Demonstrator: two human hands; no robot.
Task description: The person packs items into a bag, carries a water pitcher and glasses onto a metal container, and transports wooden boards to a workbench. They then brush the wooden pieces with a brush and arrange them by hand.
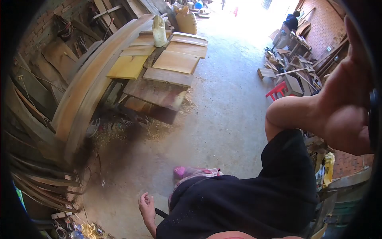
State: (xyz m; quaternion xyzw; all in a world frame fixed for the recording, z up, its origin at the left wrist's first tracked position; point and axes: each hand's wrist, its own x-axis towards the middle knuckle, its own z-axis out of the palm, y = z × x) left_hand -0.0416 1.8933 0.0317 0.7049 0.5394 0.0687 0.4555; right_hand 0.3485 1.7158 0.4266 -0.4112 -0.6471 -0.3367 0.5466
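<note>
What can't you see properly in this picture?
In the head view:
- Right hand: most of its fingers are lost at the dark right edge.
- Far person: too small and distant to show what their hands do.
- Floor beside the long plank: partly blurred by a dark smudge.

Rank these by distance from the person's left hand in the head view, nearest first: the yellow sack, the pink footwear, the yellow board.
From the left hand:
1. Pink footwear: low, just up and right of the hand.
2. Yellow board: ahead, on the stack's left side.
3. Yellow sack: farthest, beyond the stacked boards.
</note>
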